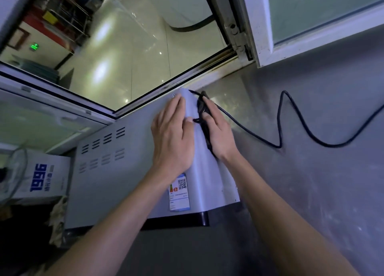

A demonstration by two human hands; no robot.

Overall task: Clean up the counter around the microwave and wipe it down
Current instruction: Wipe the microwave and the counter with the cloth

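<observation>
A grey microwave (116, 171) stands on the grey counter (311, 192) below an open window. My left hand (173, 138) lies flat on the microwave's top near its far right corner, fingers straight. My right hand (218, 134) is at the microwave's right edge, its fingers curled round a bundled part of the black power cord (202, 109). The rest of the cord (291, 130) snakes loosely across the counter to the right. An energy label with a QR code (179, 192) is stuck on the microwave's top.
An open window (145, 47) shows a shiny floor outside. A frosted window pane (322, 11) sits at upper right. A white box printed 1996 (39, 178) and a crumpled cloth (59, 217) lie left of the microwave. The counter looks dusty.
</observation>
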